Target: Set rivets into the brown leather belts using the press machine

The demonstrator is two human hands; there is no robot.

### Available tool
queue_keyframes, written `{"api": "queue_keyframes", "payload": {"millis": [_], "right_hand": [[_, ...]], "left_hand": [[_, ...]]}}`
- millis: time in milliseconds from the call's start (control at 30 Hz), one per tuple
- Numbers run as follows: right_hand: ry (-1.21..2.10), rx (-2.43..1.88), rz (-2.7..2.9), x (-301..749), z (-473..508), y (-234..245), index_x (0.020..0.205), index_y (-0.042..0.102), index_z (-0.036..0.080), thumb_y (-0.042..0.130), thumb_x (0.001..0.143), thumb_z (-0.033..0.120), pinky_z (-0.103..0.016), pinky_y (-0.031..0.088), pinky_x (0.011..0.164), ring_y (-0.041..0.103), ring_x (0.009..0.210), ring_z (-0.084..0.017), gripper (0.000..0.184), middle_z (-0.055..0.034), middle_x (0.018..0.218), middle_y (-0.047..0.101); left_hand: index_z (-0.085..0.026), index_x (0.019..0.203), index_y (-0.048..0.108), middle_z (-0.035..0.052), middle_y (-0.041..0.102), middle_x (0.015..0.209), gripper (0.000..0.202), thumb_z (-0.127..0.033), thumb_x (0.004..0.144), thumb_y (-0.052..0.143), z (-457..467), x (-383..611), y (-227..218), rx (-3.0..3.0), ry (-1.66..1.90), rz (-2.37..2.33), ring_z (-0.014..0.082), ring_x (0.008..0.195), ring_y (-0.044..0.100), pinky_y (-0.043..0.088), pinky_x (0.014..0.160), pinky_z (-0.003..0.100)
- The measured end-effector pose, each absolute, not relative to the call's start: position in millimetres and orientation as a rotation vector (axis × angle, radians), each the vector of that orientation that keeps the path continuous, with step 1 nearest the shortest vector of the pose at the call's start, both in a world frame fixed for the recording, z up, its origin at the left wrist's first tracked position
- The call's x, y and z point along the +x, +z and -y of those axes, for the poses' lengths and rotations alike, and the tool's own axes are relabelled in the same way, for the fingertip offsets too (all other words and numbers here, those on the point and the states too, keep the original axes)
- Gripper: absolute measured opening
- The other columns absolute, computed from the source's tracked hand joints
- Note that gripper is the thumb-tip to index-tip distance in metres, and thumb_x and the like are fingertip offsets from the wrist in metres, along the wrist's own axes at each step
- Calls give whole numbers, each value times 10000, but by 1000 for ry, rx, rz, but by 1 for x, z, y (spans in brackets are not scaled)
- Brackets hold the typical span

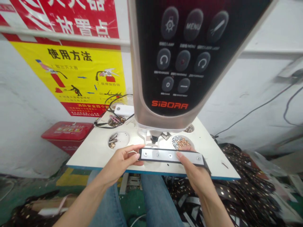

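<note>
A dark strap (163, 155) with a pale strip and several metal snaps or rivets along it lies level between my hands, just in front of the machine's press head (154, 138). My left hand (125, 157) pinches its left end between thumb and fingers. Toward the strap's right part, my right hand (193, 164) grips it with the thumb on top and the fingers underneath, mostly hidden. The strap's right end bends down past the hand. Close behind my right hand is a round well of silver and copper-coloured small parts (181, 142).
Overhead hangs the machine's control panel (183, 60). The white worktable (92, 154) has another well with metal pieces (113, 140) at left. A red box (67, 135) stands left of the table. Piles of dark studded straps (236, 189) lie at the right.
</note>
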State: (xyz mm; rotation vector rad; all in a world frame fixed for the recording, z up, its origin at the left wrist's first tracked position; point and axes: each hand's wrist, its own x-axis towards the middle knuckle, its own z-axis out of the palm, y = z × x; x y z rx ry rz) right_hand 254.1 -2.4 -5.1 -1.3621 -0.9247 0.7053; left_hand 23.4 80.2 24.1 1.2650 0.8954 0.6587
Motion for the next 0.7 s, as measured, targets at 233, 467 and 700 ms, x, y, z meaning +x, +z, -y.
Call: {"api": "queue_keyframes", "payload": {"millis": [233, 467, 700], "right_hand": [[606, -1484, 902, 274, 1, -17, 840, 646, 226, 710, 747, 469, -460, 398, 964, 596, 970, -288, 268, -52, 913, 676], [565, -1565, 943, 280, -3, -20, 858, 651, 235, 701, 751, 484, -452, 395, 981, 597, 1014, -292, 276, -54, 957, 685], [517, -1600, 1028, 274, -6, -11, 849, 626, 229, 648, 771, 490, -451, 442, 904, 607, 916, -281, 274, -64, 910, 667]], "left_hand": [[-114, 1036, 612, -55, 532, 684, 472, -330, 638, 747, -92, 51, 34, 1259, 727, -924, 138, 604, 657, 560, 617, 252], [-143, 966, 506, -83, 564, 600, 464, -292, 599, 747, -97, 59, 35, 1224, 722, -927, 135, 542, 651, 552, 581, 235], [-163, 945, 467, -96, 573, 578, 467, -288, 589, 741, -96, 56, 37, 1227, 749, -999, 138, 525, 652, 541, 576, 237]]}}
